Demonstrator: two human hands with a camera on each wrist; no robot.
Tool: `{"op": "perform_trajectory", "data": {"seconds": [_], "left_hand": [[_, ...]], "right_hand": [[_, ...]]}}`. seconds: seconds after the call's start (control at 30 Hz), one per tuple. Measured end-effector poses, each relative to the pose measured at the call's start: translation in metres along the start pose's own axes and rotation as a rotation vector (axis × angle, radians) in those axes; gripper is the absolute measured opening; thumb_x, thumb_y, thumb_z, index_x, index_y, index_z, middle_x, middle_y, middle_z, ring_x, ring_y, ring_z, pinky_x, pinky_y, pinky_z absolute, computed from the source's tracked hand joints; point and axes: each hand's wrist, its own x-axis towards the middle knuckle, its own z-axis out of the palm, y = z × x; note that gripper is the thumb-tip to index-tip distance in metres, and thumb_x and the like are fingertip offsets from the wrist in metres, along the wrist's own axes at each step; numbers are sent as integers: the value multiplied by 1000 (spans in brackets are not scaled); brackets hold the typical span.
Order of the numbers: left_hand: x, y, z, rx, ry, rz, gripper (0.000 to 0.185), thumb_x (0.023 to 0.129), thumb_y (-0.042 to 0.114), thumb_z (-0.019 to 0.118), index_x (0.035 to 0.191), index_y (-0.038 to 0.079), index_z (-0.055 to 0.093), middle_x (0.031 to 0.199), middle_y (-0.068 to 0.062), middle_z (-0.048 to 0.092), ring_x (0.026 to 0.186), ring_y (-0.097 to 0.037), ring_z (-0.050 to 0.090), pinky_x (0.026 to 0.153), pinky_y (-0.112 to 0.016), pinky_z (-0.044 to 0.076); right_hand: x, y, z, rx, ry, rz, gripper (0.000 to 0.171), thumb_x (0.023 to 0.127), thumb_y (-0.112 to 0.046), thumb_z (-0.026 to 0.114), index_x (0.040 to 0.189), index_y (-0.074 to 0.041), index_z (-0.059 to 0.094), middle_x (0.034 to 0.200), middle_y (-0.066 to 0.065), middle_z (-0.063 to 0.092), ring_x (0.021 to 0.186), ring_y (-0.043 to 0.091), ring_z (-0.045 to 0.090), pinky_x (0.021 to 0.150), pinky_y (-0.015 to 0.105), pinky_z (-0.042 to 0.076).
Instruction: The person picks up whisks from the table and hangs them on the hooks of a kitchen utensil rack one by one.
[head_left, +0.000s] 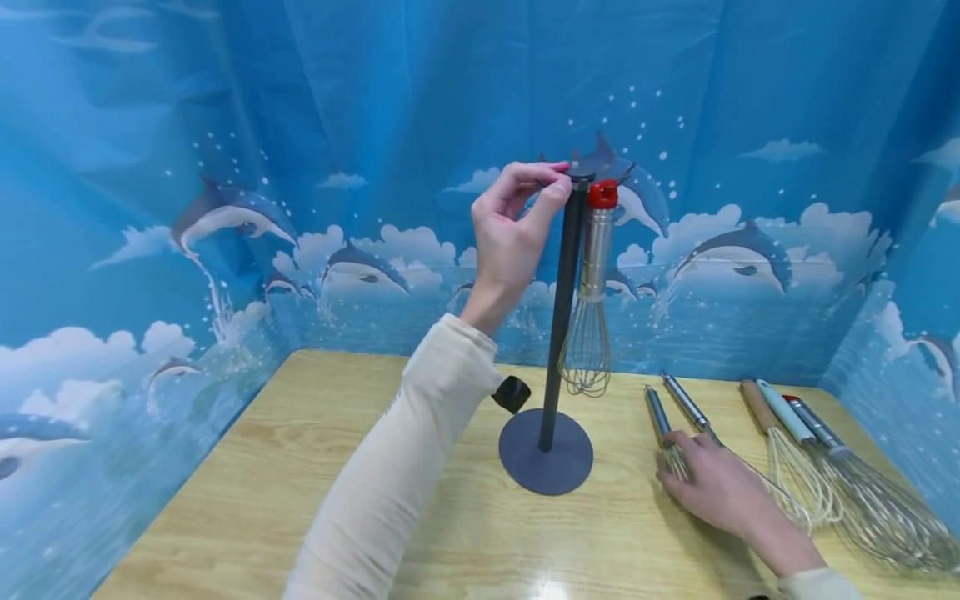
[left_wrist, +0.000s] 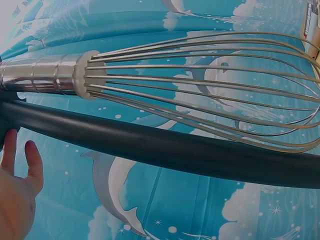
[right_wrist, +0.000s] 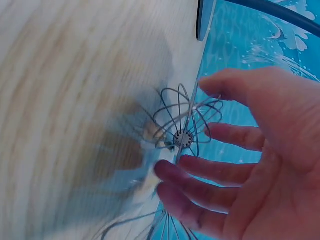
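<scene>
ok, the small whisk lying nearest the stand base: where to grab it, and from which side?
Probably the steel handle, from above. The small whisk lies flat on the table, handle pointing away from the person, wire head under the right hand. The handle is rigid and bare; the wires would likely flex. Another whisk lies close on its right, so pinch across narrowly.

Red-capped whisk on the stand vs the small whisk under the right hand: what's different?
The red-capped whisk hangs upright from the dark stand, wires down; the small whisk lies flat on the wooden table. The hanging one has a red end cap and a larger wire head; the small one is slimmer, with no coloured cap visible. The right hand reaches over the small whisk's wires; the left hand pinches the stand's top. Both have metal handles and wire loops.
</scene>
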Motion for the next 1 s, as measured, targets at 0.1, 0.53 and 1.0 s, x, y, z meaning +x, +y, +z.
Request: {"op": "perform_trajectory", "data": {"seconds": [0.1, 0.53, 1.0], "left_hand": [[0, -1, 0, 1, -5, -3, 13, 99, 2, 60, 105, -10, 63, 124, -27, 66, 121, -35, 62, 105, -32, 53], [2, 0, 0, -29, -24, -7, 13, 99, 0, 60, 104, -11, 63, 125, -30, 64, 122, -37, 62, 104, -34, 54], [1, 0, -2, -23, -15, -21, 13, 99, 1, 60, 104, -11, 63, 124, -28, 66, 121, -30, 64, 104, -33, 55]], "right_hand": [[2, 1, 2, -12, -39, -18, 62, 88, -32, 76, 137, 0, 56, 113, 27, 69, 92, 39, 70, 76, 58, 58], [2, 1, 4, 80, 19, 5, 51, 87, -14, 68, 135, -1, 56, 83, 7, 60, 68, 19, 53, 56, 36, 45], [1, -4, 2, 179, 256, 19, 37, 93, -9, 59, 129, -2, 63, 92, 11, 62, 73, 18, 50, 60, 31, 40]]}}
